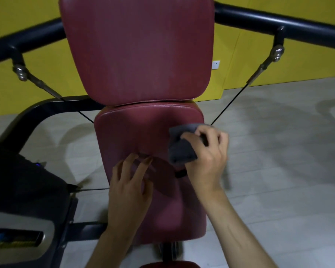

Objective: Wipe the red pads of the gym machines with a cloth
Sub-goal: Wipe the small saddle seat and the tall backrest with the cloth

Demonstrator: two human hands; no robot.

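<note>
The right hand (205, 151), its grip curled round the grey cloth (182, 149), works the right edge of the red seat pad (143, 130), which runs near to far and lies mostly leftward, where the left hand (130, 182) rests, fingers spread.

The upper red vinyl back pad (137, 51) runs past the top edge; the folded grey cloth (180, 149) is partly hidden by the right hand (207, 151).
</note>
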